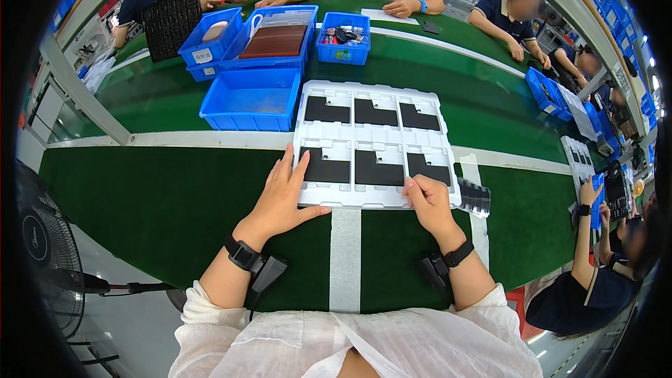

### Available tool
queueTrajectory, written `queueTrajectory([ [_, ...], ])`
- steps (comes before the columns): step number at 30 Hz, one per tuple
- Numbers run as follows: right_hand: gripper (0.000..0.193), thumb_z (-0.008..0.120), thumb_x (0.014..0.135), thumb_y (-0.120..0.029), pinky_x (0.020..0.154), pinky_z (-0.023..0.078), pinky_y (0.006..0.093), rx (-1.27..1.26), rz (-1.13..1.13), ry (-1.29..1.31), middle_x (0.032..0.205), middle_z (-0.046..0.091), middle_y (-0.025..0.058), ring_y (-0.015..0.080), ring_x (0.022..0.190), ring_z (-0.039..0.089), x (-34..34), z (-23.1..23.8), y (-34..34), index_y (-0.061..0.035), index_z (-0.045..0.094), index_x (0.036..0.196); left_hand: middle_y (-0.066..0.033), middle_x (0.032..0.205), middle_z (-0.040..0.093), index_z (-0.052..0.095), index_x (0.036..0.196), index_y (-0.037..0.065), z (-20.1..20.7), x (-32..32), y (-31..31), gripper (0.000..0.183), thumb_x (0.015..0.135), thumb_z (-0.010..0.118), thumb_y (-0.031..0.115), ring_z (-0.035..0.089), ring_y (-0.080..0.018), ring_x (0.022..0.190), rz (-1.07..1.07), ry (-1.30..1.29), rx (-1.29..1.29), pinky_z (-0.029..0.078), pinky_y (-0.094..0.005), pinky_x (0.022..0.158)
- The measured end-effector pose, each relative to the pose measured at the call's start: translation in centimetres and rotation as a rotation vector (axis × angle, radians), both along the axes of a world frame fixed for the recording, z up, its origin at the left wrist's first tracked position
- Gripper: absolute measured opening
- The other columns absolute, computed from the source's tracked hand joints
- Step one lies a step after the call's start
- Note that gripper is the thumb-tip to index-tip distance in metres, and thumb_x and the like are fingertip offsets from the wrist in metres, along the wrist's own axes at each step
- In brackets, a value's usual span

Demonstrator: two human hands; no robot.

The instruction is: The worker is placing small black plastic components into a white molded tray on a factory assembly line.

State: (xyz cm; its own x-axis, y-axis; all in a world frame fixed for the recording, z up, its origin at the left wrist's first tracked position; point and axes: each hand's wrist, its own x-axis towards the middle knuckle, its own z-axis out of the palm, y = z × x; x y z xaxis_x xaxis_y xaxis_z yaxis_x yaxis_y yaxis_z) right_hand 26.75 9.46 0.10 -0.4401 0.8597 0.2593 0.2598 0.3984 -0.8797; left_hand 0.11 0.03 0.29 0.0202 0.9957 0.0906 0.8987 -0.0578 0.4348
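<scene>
A white plastic tray [325,134] lies on the green bench in front of me, with two rows of compartments, each holding a flat black L-shaped piece [379,173]. My left hand [278,199] is open, its fingers spread along the tray's near left corner and its thumb along the front edge. At the near right, my right hand [428,203] is closed in a pinch over the tray. Its fingertips meet beside the black piece in the near right compartment [429,168]; whether anything is between them is hidden. A dark strip in clear film [474,197] lies by the tray's right side.
Beyond the tray stand an empty-looking blue bin [250,100], a blue bin with a brown flat stack [275,42] and a small blue bin of mixed items [343,39]. A black rack [172,23] leans at the far left. Several people work around the bench. A fan [45,238] stands left.
</scene>
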Motion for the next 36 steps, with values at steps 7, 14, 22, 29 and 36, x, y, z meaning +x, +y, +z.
queueTrajectory([
  [7,0.027,0.051,0.089,-0.013,0.045,0.034,0.0242,0.013,0.000,-0.015,0.052,0.049,0.0040,0.0079,0.047,0.044,0.03,0.18,-0.04,0.0016,0.057,0.067,-0.0326,0.142,0.008,0.019,0.140,0.002,-0.02,0.00,-0.01,0.100,0.068,0.075,0.042,0.019,-0.0453,0.130,-0.003,-0.002,0.008,0.023,-0.0459,0.106],
  [14,0.027,0.051,0.089,-0.013,0.045,0.035,0.0238,-0.001,-0.001,-0.003,0.052,0.049,0.0039,0.0076,0.047,0.045,-0.04,0.36,-0.15,0.0015,0.057,0.067,-0.0327,0.142,0.008,0.018,0.140,0.002,-0.17,-0.05,-0.04,0.100,0.068,0.075,0.042,0.019,-0.0455,0.130,-0.010,-0.007,0.023,0.023,-0.0460,0.106],
  [22,0.027,0.051,0.089,-0.013,0.045,0.035,0.0238,-0.004,0.005,-0.017,0.053,0.050,0.0041,0.0076,0.047,0.044,0.00,0.16,-0.04,0.0017,0.057,0.068,-0.0326,0.142,0.009,0.019,0.140,0.002,-0.08,-0.05,-0.07,0.100,0.068,0.075,0.042,0.019,-0.0455,0.130,-0.005,-0.005,0.018,0.023,-0.0461,0.106],
  [29,0.028,0.051,0.089,-0.014,0.045,0.034,0.0241,-0.010,0.004,0.001,0.052,0.049,0.0040,0.0074,0.047,0.043,-0.02,0.31,-0.12,0.0018,0.057,0.067,-0.0323,0.142,0.008,0.019,0.140,0.002,-0.02,-0.02,0.00,0.100,0.068,0.075,0.043,0.019,-0.0454,0.130,-0.001,0.004,0.000,0.023,-0.0461,0.106],
  [36,0.027,0.051,0.089,-0.013,0.045,0.034,0.0240,0.001,0.001,-0.012,0.052,0.049,0.0041,0.0078,0.047,0.043,0.01,0.19,-0.07,0.0015,0.057,0.067,-0.0323,0.142,0.008,0.018,0.140,0.002,-0.15,-0.05,-0.04,0.100,0.068,0.075,0.043,0.019,-0.0454,0.130,-0.003,0.003,0.010,0.023,-0.0462,0.106],
])
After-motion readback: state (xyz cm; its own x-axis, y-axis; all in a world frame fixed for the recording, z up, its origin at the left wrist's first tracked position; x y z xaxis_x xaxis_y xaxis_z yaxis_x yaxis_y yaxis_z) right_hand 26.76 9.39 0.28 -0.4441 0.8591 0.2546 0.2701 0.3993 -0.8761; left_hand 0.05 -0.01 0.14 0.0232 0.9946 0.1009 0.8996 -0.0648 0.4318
